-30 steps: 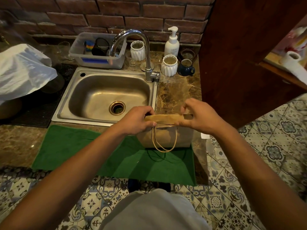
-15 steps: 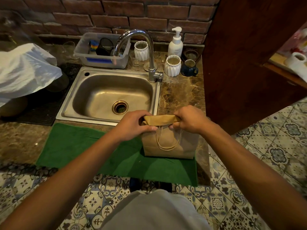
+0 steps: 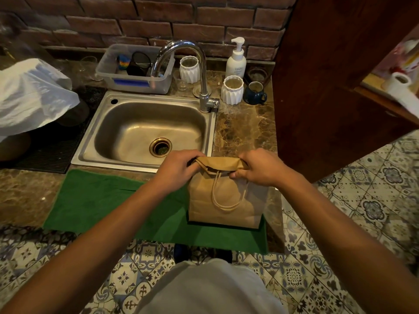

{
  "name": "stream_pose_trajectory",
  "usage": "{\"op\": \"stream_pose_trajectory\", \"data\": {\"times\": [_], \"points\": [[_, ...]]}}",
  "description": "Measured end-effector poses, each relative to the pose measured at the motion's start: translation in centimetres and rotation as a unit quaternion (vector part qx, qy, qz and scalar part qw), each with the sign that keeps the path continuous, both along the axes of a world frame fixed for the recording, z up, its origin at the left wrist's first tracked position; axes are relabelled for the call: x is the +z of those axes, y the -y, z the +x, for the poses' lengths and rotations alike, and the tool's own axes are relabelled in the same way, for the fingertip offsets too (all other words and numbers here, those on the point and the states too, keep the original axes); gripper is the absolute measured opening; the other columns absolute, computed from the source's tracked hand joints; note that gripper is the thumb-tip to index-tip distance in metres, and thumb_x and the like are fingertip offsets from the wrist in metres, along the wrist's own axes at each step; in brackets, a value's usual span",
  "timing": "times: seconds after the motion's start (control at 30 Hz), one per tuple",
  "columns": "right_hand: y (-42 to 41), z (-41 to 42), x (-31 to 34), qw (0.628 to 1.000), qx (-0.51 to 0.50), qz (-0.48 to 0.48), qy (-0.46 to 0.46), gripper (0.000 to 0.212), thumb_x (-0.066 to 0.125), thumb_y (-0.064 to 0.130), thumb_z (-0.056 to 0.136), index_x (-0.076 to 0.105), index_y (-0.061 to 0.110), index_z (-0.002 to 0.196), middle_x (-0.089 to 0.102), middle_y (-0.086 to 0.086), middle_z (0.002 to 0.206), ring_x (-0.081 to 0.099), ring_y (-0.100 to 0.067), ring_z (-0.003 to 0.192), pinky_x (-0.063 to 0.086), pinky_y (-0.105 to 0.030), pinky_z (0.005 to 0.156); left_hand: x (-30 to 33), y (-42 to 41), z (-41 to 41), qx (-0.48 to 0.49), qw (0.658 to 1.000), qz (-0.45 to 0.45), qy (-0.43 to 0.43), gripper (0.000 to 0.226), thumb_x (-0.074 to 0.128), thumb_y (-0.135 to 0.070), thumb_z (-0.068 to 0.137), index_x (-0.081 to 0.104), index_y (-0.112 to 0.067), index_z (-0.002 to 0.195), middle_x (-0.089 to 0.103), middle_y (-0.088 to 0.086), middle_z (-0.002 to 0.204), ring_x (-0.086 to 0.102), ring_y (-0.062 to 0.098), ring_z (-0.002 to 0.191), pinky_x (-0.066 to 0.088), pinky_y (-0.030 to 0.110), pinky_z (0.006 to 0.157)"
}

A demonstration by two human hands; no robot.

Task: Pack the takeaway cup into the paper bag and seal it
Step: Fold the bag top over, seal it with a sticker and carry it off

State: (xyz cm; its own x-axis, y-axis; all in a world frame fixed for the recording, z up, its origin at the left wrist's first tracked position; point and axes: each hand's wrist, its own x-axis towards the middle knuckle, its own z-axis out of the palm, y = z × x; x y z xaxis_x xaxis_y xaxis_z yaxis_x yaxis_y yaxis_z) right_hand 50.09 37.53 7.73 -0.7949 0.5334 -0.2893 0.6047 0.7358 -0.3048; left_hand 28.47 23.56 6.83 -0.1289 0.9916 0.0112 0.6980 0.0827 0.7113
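Note:
A brown paper bag stands upright on the right end of a green mat at the counter's front edge. Its top is rolled down into a thick fold, and its twisted paper handles hang down the front face. My left hand pinches the left end of the fold. My right hand pinches the right end. The takeaway cup is hidden; I cannot see inside the bag.
A steel sink with a tall tap lies just behind the bag. White ribbed cups, a blue mug, a soap pump and a plastic tub line the back. A wooden panel rises on the right.
The bag's top has been rolled further down, so the fold is thicker and the bag shorter. Both hands stayed on the fold's ends and drew closer to me.

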Motion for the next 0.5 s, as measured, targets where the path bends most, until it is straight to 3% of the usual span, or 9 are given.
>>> {"op": "stream_pose_trajectory", "data": {"times": [0.2, 0.33, 0.4, 0.5], "points": [[0.2, 0.4, 0.2, 0.999, 0.012, 0.044, -0.012, 0.039, 0.066, 0.063, 0.088, 0.059, 0.028, 0.101, 0.059, 0.007, 0.086, 0.065, -0.023, 0.090, 0.040, -0.033, 0.067, -0.1, 0.1, -0.2, -0.025, 0.999, 0.021, -0.003, 0.026, 0.067, -0.014, 0.096, 0.076, -0.018, 0.120, 0.078, -0.004, 0.109, 0.073, 0.011, 0.099, 0.058, 0.031, 0.091], [0.5, 0.1, 0.6, 0.998, 0.031, 0.001, -0.052, 0.052, 0.065, 0.072, 0.082, 0.064, 0.032, 0.116, 0.065, 0.011, 0.090, 0.064, -0.016, 0.086, 0.044, -0.032, 0.068, 0.0, 0.4, -0.6, -0.029, 0.999, 0.010, 0.014, 0.027, 0.070, -0.013, 0.094, 0.076, -0.019, 0.120, 0.076, -0.009, 0.111, 0.071, 0.008, 0.102, 0.054, 0.015, 0.090], [0.5, -0.1, 0.8, 0.993, 0.033, -0.067, -0.089, 0.052, 0.059, 0.072, 0.088, 0.068, 0.033, 0.121, 0.071, 0.009, 0.093, 0.064, -0.012, 0.080, 0.047, -0.032, 0.067, -0.1, 0.4, -0.8, -0.030, 0.999, 0.013, 0.012, 0.027, 0.071, -0.013, 0.093, 0.076, -0.018, 0.119, 0.076, -0.005, 0.113, 0.071, 0.012, 0.105, 0.054, 0.021, 0.093], [-0.2, -0.4, 1.3, 0.983, 0.025, -0.146, -0.105, 0.034, 0.059, 0.050, 0.099, 0.075, 0.027, 0.119, 0.075, 0.004, 0.097, 0.067, -0.014, 0.085, 0.053, -0.038, 0.074, -0.4, 0.5, -0.9, -0.028, 1.000, 0.011, 0.000, 0.027, 0.072, -0.012, 0.092, 0.076, -0.017, 0.118, 0.077, 0.001, 0.115, 0.068, 0.017, 0.109, 0.053, 0.034, 0.097]]}}
